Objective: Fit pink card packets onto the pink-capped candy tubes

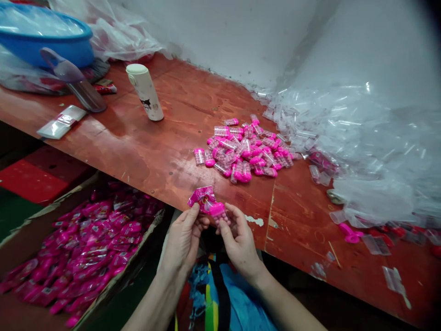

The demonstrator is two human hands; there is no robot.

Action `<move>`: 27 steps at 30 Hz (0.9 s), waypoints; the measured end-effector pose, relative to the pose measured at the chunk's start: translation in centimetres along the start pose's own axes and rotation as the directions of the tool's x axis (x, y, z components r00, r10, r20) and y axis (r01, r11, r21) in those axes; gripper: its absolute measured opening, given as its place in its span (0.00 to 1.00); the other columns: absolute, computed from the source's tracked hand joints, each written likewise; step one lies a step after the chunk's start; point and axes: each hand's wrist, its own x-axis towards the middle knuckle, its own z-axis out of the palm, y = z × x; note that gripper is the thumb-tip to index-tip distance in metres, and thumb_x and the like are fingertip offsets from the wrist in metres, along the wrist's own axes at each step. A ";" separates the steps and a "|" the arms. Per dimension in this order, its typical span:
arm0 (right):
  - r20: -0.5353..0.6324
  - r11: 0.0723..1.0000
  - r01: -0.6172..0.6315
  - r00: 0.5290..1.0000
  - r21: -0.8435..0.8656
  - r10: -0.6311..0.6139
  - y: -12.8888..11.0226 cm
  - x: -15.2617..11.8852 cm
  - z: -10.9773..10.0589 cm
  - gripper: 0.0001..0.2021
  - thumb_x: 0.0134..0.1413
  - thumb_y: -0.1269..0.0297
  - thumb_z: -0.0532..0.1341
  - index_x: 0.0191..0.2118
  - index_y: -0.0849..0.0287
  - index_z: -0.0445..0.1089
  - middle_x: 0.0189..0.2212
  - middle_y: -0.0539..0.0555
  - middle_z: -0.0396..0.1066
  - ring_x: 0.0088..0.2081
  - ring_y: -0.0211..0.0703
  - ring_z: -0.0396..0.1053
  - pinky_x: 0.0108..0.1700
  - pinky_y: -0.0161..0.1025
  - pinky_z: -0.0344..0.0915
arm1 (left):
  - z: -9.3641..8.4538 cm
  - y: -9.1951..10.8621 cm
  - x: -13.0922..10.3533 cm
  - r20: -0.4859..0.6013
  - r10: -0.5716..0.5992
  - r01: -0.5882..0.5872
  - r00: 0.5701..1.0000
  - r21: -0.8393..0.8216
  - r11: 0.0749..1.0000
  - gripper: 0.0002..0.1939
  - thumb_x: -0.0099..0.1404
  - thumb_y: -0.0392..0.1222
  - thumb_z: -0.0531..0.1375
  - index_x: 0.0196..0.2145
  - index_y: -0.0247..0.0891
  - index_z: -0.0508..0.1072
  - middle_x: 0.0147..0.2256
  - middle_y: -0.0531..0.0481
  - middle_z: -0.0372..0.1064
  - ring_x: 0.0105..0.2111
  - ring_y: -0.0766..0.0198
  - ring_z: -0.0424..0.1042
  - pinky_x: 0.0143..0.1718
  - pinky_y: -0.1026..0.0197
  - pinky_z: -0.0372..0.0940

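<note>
I seem to be bringing a pink printed wrapper (pixel 203 194) and a pink-capped bottle (pixel 220 213) together, just over the near edge of the counter (pixel 165 161); the next move calls, I judge, for lining the two up with light fingers. My left hand (pixel 182 239) has a narrow grip, pinching the wrapper; my right hand (pixel 242 243) grips the bottle's beaded body, nearer than the bottle pile (pixel 246 151)

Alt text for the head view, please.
The left hand holds a printed pink wrapper, the right hand a pink-capped clear bottle of pink balls, beside a wooden table. Beyond lies a pile of similar bottles; at lower left, a carton holds pink packets.
</note>
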 end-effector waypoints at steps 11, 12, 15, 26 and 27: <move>0.302 0.911 -0.278 0.935 0.304 0.184 -0.6 1.0 -1.6 0.20 0.56 0.61 0.62 0.53 0.55 0.60 0.28 0.46 0.68 0.20 0.33 0.67 0.25 0.33 0.63 | -0.5 -0.1 -0.1 0.013 -0.057 0.057 0.998 0.020 0.998 0.12 0.53 0.44 0.69 0.27 0.30 0.77 0.23 0.49 0.71 0.23 0.69 0.67 0.26 0.67 0.65; 0.281 0.917 -0.267 0.942 0.295 0.184 -0.8 1.1 -1.8 0.19 0.55 0.61 0.62 0.51 0.55 0.59 0.27 0.45 0.68 0.20 0.33 0.67 0.24 0.33 0.63 | -0.6 -0.1 -0.1 0.004 -0.058 0.058 0.998 0.005 0.998 0.12 0.53 0.43 0.70 0.28 0.31 0.77 0.24 0.49 0.71 0.23 0.69 0.67 0.26 0.67 0.65; 0.129 0.955 -0.173 0.981 0.242 0.146 -1.3 1.5 -1.9 0.18 0.53 0.64 0.62 0.47 0.52 0.56 0.27 0.44 0.68 0.21 0.34 0.67 0.24 0.32 0.63 | -0.6 -0.1 -0.1 -0.030 -0.089 0.087 0.996 -0.036 0.996 0.10 0.52 0.41 0.70 0.29 0.31 0.77 0.24 0.50 0.71 0.22 0.69 0.68 0.25 0.67 0.65; 0.035 0.988 -0.121 0.992 0.100 0.118 -1.4 1.8 -0.8 0.25 0.52 0.65 0.65 0.54 0.51 0.57 0.36 0.47 0.67 0.34 0.37 0.69 0.38 0.35 0.68 | 0.4 -1.3 -1.7 0.024 -0.062 0.059 0.998 0.129 0.990 0.13 0.53 0.46 0.69 0.25 0.32 0.77 0.21 0.48 0.71 0.22 0.68 0.67 0.26 0.67 0.63; 0.053 0.984 -0.131 0.991 0.124 0.126 -1.4 1.8 -0.8 0.25 0.52 0.65 0.65 0.54 0.51 0.56 0.36 0.47 0.67 0.33 0.37 0.69 0.37 0.35 0.68 | 0.4 -1.4 -1.8 0.021 -0.045 0.041 0.999 0.149 0.988 0.13 0.53 0.46 0.69 0.25 0.32 0.77 0.21 0.48 0.71 0.22 0.68 0.67 0.26 0.67 0.63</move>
